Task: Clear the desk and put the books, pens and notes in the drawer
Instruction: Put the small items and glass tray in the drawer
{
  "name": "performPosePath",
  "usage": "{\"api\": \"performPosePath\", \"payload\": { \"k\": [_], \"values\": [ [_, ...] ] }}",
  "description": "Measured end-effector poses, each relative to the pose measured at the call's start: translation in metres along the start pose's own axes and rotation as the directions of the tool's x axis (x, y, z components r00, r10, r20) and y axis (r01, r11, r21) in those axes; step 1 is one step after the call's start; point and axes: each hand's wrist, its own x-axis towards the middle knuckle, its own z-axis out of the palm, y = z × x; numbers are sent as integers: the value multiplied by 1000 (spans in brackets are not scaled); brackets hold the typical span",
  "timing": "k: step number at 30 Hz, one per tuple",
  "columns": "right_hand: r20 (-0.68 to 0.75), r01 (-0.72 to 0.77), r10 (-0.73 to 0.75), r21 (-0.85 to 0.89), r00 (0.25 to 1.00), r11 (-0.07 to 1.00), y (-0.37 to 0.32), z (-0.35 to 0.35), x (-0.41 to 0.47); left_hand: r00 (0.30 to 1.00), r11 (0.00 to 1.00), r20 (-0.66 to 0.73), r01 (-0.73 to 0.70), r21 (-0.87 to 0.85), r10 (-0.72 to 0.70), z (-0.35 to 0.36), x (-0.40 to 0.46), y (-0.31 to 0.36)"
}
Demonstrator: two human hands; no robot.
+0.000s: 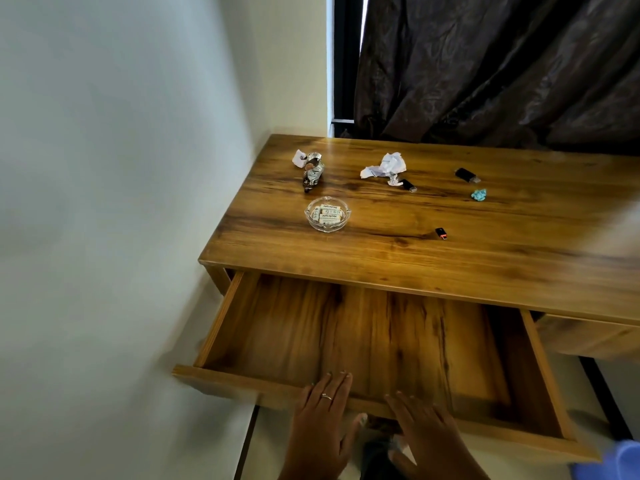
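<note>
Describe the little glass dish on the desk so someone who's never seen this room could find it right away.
Start at the wooden desk, at its left end near the white wall. The glass dish sits there above the open drawer, just in front of a crumpled foil wrapper. It is the only clear, round container on the desk, holding small white labelled batteries.
</note>
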Motion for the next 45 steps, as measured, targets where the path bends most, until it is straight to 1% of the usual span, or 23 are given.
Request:
{"api": "performPosePath", "payload": {
  "k": [1, 3, 4, 5, 8, 14, 16, 18, 20, 22, 23, 27, 30, 32, 35, 37, 39, 42, 43, 45],
  "values": [
    [30, 37, -37, -16, 999, 999, 1, -8, -3, 1000, 1000, -8, 4, -6, -4, 1, 1, 0],
    [15, 73, -73, 46, 997, 996, 1, -17, 1, 999, 1000, -36, 13, -13, -14, 1, 6, 2],
    [80, 76, -84, 100, 993, 992, 3, -24, 2, 999, 1000, -49, 14, -21, -15, -1, 11, 5],
    [106, 82, -97, 143, 990, 986, 5, -28, 6, 998, 999, -62, 16, -29, -18, -3, 16, 7],
    [59, 115, -133, 242, 989, 963, 16, -46, 18, 992, 998, -113, 43, -36, -47, -8, 40, 14],
    [-140, 194, -162, 261, 977, 946, 40, -89, 59, 958, 991, -260, 100, -89, -120, -26, 112, 20],
    [-205, 227, -168, 310, 964, 923, 45, -103, 75, 939, 991, -318, 116, -73, -133, -36, 139, 18],
    [-294, 275, -161, 403, 942, 873, 47, -115, 94, 921, 990, -362, 128, -61, -142, -48, 166, 12],
    [-384, 334, -155, 459, 910, 824, 46, -129, 115, 909, 985, -380, 161, -64, -173, -59, 194, 2],
    [-454, 375, -150, 457, 878, 806, 44, -142, 139, 905, 972, -356, 213, -96, -234, -68, 220, -12],
    [-468, 380, -148, 452, 871, 807, 42, -148, 152, 902, 962, -337, 242, -123, -270, -71, 232, -20],
    [-465, 347, -129, 421, 876, 838, 33, -173, 209, 890, 923, -254, 345, -170, -380, -74, 274, -62],
    [-388, 250, -74, 428, 919, 869, 23, -187, 246, 893, 916, -216, 365, -167, -395, -73, 293, -91],
    [-335, 207, -47, 462, 941, 863, 16, -194, 266, 893, 924, -240, 358, -133, -381, -72, 298, -100],
    [-319, 196, -24, 521, 948, 831, 7, -203, 291, 893, 938, -288, 333, -93, -346, -69, 305, -107],
    [-297, 213, -51, 544, 954, 812, 6, -210, 301, 894, 944, -303, 317, -97, -331, -67, 306, -109],
    [-238, 210, -91, 544, 967, 812, 4, -219, 307, 890, 946, -319, 308, -104, -325, -67, 307, -110],
    [-174, 178, -89, 603, 981, 777, -2, -226, 315, 886, 945, -331, 310, -103, -326, -66, 307, -110],
    [-185, 167, -70, 587, 980, 792, -5, -226, 318, 884, 944, -330, 314, -106, -331, -66, 307, -110],
    [-262, 133, -3, 482, 965, 866, -14, -222, 324, 883, 942, -328, 319, -106, -336, -67, 306, -110]
  ]
}}
